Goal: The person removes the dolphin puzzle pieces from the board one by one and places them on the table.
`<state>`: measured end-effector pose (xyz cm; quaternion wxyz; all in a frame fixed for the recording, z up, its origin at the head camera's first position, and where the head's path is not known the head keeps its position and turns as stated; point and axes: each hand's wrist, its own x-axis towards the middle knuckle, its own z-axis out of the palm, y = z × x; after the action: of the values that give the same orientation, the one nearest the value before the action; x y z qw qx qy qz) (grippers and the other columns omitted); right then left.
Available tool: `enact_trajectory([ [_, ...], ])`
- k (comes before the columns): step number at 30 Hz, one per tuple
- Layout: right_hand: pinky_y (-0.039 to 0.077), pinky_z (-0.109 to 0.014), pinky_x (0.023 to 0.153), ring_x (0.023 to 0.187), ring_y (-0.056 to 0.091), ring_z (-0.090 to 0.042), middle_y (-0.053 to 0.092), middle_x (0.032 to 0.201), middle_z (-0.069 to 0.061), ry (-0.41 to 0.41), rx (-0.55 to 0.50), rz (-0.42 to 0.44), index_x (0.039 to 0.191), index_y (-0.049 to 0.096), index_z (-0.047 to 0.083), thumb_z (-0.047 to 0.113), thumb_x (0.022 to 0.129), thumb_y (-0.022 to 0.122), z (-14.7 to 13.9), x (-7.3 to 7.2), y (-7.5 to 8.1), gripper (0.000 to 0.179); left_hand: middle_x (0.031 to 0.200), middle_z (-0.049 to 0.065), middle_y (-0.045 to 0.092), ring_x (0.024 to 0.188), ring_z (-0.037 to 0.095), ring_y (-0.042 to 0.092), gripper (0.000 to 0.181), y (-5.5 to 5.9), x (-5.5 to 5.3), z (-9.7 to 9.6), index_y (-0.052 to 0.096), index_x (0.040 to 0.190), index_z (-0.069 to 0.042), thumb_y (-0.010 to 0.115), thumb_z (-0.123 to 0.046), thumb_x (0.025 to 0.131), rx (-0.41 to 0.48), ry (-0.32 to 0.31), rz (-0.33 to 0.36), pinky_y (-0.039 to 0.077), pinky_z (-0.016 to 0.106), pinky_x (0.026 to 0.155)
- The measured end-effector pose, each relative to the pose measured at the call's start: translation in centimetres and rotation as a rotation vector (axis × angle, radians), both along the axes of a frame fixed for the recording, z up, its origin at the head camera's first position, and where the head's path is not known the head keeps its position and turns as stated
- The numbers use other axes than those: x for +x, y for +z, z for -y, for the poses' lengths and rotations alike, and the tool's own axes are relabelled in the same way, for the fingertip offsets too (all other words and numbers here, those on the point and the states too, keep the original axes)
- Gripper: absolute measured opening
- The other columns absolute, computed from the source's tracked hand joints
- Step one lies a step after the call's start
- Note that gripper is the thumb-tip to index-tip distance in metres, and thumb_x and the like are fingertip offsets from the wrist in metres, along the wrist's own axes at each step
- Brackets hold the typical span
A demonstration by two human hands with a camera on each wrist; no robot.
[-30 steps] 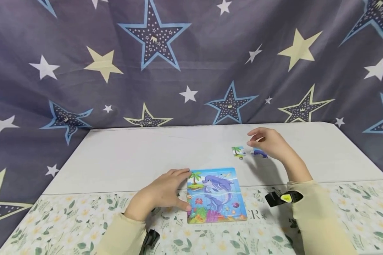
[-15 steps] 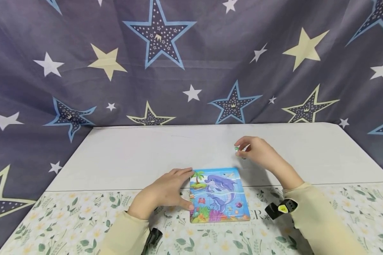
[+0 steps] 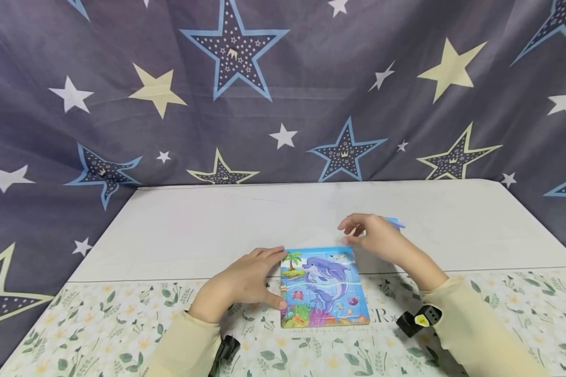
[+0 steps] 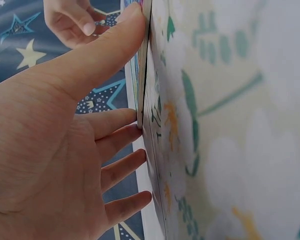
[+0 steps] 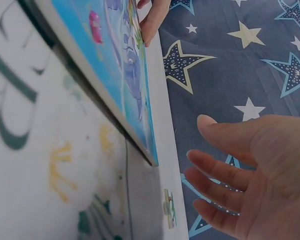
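A square dolphin jigsaw puzzle (image 3: pixel 320 288) lies flat near the middle of the table. My left hand (image 3: pixel 238 283) rests against its left side, fingers outstretched. In the left wrist view, the thumb (image 4: pixel 132 22) lies on the board's edge, and the index fingertip touches its corner. My right hand (image 3: pixel 377 235) hovers just beyond the puzzle's far right corner, its fingers loosely bent. Nothing shows between those fingers in the right wrist view. A blue-and-purple puzzle piece (image 3: pixel 395 223) is partly hidden behind that hand. The right wrist view has a small piece (image 5: pixel 170 207) lying on the table, seen nearly edge-on.
A floral cloth (image 3: pixel 122 319) covers the table's near part, and a plain white surface (image 3: pixel 207 225) spans the far part. Behind the table hangs a dark curtain (image 3: pixel 245 120) printed with stars. Each wrist wears a black strap (image 3: pixel 412 322).
My right hand has come left and toward the puzzle from the loose pieces. Half a second ago its fingertips were at the palm-tree piece. My left hand keeps its place on the puzzle.
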<state>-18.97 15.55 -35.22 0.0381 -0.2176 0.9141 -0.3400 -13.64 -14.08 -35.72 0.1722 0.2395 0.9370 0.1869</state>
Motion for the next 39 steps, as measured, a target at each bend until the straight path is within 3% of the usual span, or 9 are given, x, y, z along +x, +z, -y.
enact_trajectory([
  [10, 0.051, -0.033, 0.070, 0.083, 0.062, -0.017, 0.067, 0.094, -0.006, 0.088, -0.016, 0.052, 0.109, 0.070, 0.003, 0.008, 0.086, 0.077, -0.4, 0.6, -1.3, 0.024, 0.161, 0.003, 0.028, 0.146, 0.028, 0.026, 0.105, 0.0, 0.2, -0.2, 0.035, 0.155, -0.010, 0.085, -0.050, 0.072, -0.009, 0.002, -0.001, 0.025, 0.053, 0.116],
  [16, 0.051, -0.035, 0.075, 0.085, 0.061, -0.018, 0.067, 0.099, -0.005, 0.094, 0.022, 0.040, 0.108, 0.071, 0.005, 0.009, 0.085, 0.079, -0.3, 0.9, -1.7, 0.025, 0.161, 0.003, 0.028, 0.146, 0.028, 0.026, 0.104, -0.1, 0.2, -0.3, 0.035, 0.155, -0.011, 0.085, -0.050, 0.072, -0.012, 0.004, 0.001, 0.025, 0.053, 0.116],
  [23, 0.050, -0.037, 0.077, 0.087, 0.059, -0.021, 0.067, 0.103, -0.006, 0.099, 0.050, -0.022, 0.107, 0.072, 0.005, 0.008, 0.084, 0.079, 0.1, 1.3, -1.5, 0.025, 0.161, 0.003, 0.027, 0.147, 0.028, 0.025, 0.104, -0.1, 0.2, -0.2, 0.034, 0.155, -0.011, 0.085, -0.049, 0.073, -0.008, 0.016, 0.003, 0.025, 0.053, 0.116],
  [31, 0.050, -0.036, 0.076, 0.087, 0.057, -0.019, 0.061, 0.103, -0.005, 0.123, 0.061, 0.058, 0.109, 0.072, 0.010, 0.009, 0.088, 0.076, 1.1, 2.2, -1.3, 0.022, 0.162, 0.004, 0.027, 0.147, 0.028, 0.024, 0.104, 0.0, 0.1, -0.1, 0.034, 0.156, -0.011, 0.085, -0.048, 0.073, -0.005, 0.012, 0.011, 0.025, 0.054, 0.116],
  [39, 0.045, -0.033, 0.072, 0.079, 0.048, -0.017, 0.057, 0.098, -0.002, 0.186, 0.113, 0.039, 0.106, 0.074, 0.013, 0.011, 0.087, 0.077, 1.5, 2.5, -1.6, 0.019, 0.161, 0.005, 0.027, 0.147, 0.030, 0.025, 0.105, 0.0, 0.1, 0.0, 0.033, 0.155, -0.009, 0.085, -0.049, 0.073, 0.001, 0.002, 0.003, 0.024, 0.055, 0.116],
])
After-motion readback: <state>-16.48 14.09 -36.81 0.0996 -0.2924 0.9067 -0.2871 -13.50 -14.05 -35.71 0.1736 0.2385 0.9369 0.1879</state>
